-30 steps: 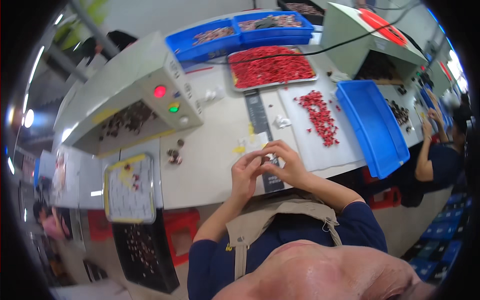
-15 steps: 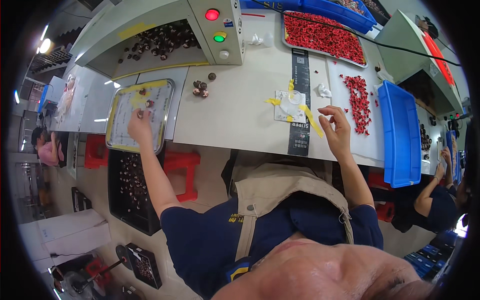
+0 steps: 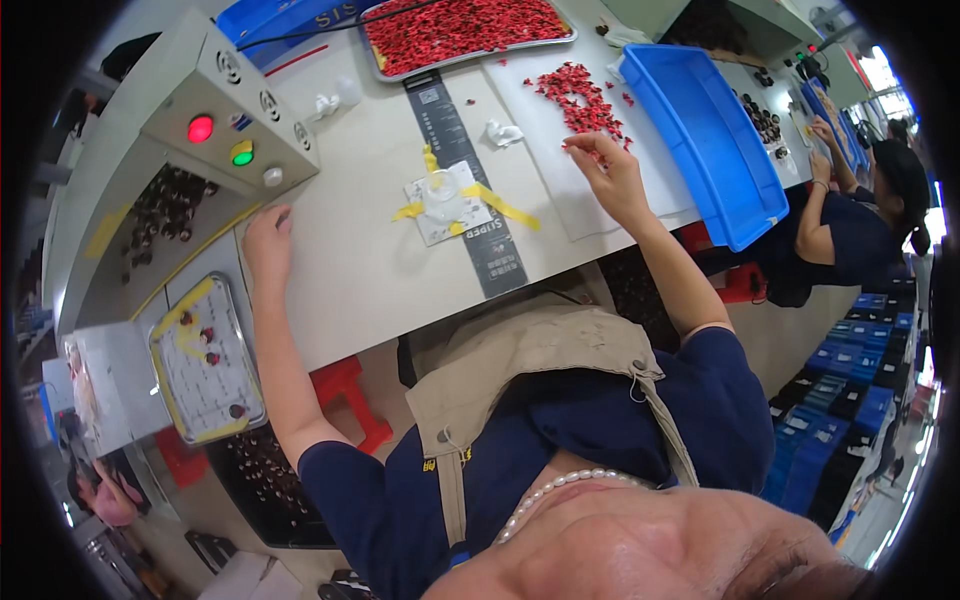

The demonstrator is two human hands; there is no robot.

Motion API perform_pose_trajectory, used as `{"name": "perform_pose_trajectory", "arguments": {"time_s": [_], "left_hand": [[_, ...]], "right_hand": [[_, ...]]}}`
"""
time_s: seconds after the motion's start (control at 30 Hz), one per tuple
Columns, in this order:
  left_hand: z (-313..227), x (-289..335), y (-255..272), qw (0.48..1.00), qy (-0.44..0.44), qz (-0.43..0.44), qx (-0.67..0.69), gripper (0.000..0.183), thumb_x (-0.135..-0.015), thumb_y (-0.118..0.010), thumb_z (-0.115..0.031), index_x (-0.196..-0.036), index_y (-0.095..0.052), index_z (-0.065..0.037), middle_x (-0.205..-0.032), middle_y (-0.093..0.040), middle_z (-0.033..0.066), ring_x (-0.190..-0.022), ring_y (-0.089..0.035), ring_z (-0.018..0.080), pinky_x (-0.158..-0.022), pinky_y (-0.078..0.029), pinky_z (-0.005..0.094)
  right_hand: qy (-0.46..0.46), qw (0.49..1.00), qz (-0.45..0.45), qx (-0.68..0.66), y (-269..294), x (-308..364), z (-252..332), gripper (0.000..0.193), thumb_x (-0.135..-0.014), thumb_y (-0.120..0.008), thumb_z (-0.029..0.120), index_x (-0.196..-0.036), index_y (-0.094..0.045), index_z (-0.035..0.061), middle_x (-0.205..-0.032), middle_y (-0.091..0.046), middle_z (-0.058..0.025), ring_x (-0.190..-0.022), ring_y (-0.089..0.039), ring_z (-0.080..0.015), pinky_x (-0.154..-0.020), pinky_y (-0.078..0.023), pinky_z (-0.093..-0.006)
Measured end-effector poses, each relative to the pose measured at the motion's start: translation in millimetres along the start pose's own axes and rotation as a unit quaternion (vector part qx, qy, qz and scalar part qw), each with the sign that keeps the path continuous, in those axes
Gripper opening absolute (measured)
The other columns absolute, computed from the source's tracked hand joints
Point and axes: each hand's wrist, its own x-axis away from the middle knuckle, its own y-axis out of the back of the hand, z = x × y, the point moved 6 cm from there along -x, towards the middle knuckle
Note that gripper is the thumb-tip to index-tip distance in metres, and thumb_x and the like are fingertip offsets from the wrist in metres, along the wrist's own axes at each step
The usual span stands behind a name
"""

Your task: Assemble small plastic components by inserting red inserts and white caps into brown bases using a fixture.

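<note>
My left hand (image 3: 268, 242) rests by the table's left edge beside the grey machine (image 3: 225, 130), fingers curled; whatever they hold is hidden. Below it lies a metal tray (image 3: 205, 385) with yellow tape on its rim and several dark round pieces inside. My right hand (image 3: 612, 180) is over the near end of a loose pile of small red pieces (image 3: 578, 98), thumb and forefinger pinched, with a speck of red at the tips. Between my hands, a small clear round dish (image 3: 441, 188) sits on a white square held down by yellow tape.
A metal tray heaped with red pieces (image 3: 465, 32) stands at the back. An empty-looking blue bin (image 3: 705, 145) is at the right. Crumpled white tissue (image 3: 503, 133) lies mid-table. Dark round pieces (image 3: 165, 210) fill the machine's opening. A co-worker (image 3: 850, 220) sits at the far right.
My view has swung to the right. My left hand has gone from over the taped tray to the table by the machine. My right hand has reached farther, to the red pile, and its fingers have closed.
</note>
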Motion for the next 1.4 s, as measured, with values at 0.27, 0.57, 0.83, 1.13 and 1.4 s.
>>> {"name": "perform_pose_trajectory", "arguments": {"time_s": [0.27,0.57,0.83,1.13,1.4], "left_hand": [[-12.1,15.8,5.7,0.962,0.11,-0.119,0.222,0.019,-0.088,-0.057,-0.012,-0.105,-0.061,-0.004,-0.089,-0.064,0.0085,-0.086,-0.061,0.0165,-0.076,-0.047,0.027],[-118.8,80.0,-30.5,0.715,0.185,0.061,0.672,0.034,-0.087,-0.057,-0.005,-0.12,-0.05,-0.003,-0.111,-0.06,0.0097,-0.089,-0.059,0.0089,-0.069,-0.048,0.0193],[-184.1,82.2,-45.7,0.613,0.156,0.08,0.771,0.035,-0.084,-0.061,-0.001,-0.118,-0.054,-0.004,-0.113,-0.059,0.0096,-0.092,-0.056,0.009,-0.071,-0.048,0.0204],[-186.1,99.2,-54.3,0.587,0.176,0.086,0.785,0.033,-0.086,-0.059,-0.002,-0.118,-0.052,-0.004,-0.113,-0.058,0.0079,-0.093,-0.056,0.0096,-0.072,-0.048,0.0207],[-186.4,110.8,-68.8,0.535,0.168,0.113,0.82,0.034,-0.089,-0.055,-0.004,-0.123,-0.049,-0.003,-0.111,-0.059,0.0085,-0.092,-0.057,0.0082,-0.077,-0.05,0.0208]], "right_hand": [[-0.008,0.988,0.042,0.149,32.3,-35.2,-37.4,0.012,-0.079,-0.063,0.006,-0.091,-0.065,0.0037,-0.086,-0.064,-0.0115,-0.082,-0.061,-0.0243,-0.073,-0.048,-0.0328],[0.126,0.955,0.078,0.256,4.1,-29.4,-35.2,0.009,-0.074,-0.065,0.016,-0.081,-0.07,0.0123,-0.084,-0.065,-0.0019,-0.086,-0.057,-0.0206,-0.078,-0.041,-0.0352],[0.158,0.933,0.088,0.312,-7.1,-36.7,-31.7,0.011,-0.077,-0.066,0.018,-0.085,-0.07,0.0138,-0.083,-0.065,-0.0012,-0.084,-0.057,-0.0199,-0.077,-0.039,-0.0348],[-0.071,0.98,0.105,-0.154,-33.5,-21.6,-8.5,0.011,-0.087,-0.06,0.006,-0.094,-0.063,-0.0018,-0.087,-0.066,-0.0048,-0.08,-0.061,-0.0097,-0.073,-0.048,-0.0226],[-0.063,0.977,0.189,-0.079,-85.5,-17.1,38.8,0.012,-0.087,-0.06,0.013,-0.092,-0.06,0.0015,-0.084,-0.061,0.0,-0.076,-0.053,-0.0048,-0.068,-0.043,-0.0205]]}}
